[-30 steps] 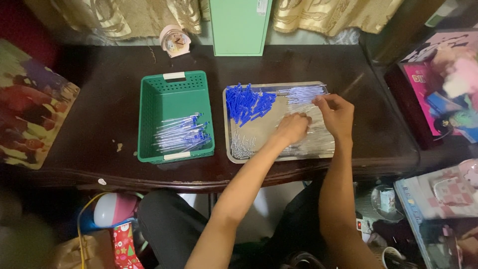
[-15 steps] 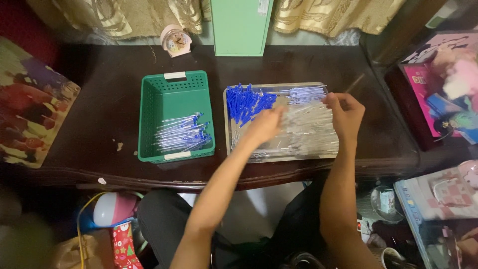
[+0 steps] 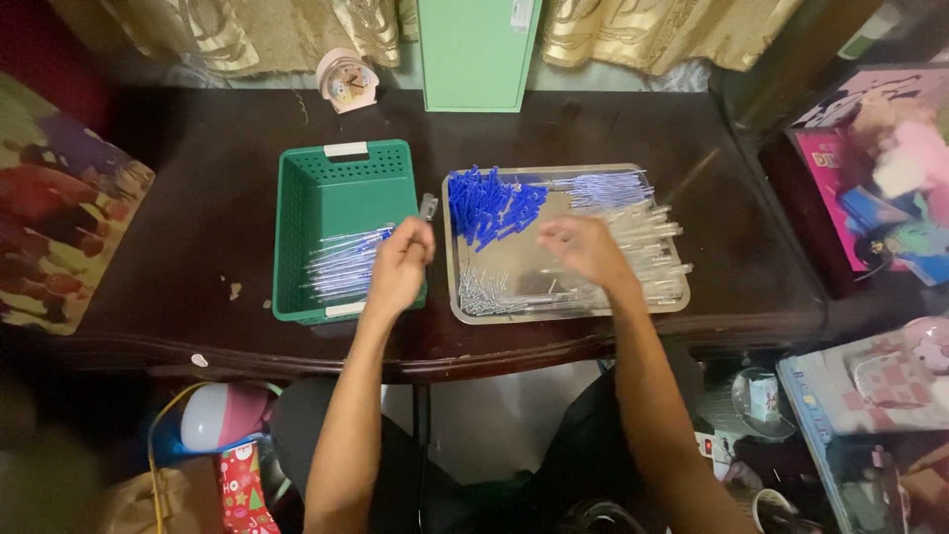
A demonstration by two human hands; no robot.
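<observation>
Slim clear pen (image 3: 427,210), green latticed basket (image 3: 341,163)

Both forearms reach forward, bare. The left hand (image 3: 400,265) is curled in a loose fist, thumb and fingertips pinched together at its top. The right hand (image 3: 583,250) lies palm down, fingers bent and blurred.

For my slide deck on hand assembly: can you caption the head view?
Left hand holds a small piece over the green basket; right hand hovers over the metal tray of pen parts.
</observation>
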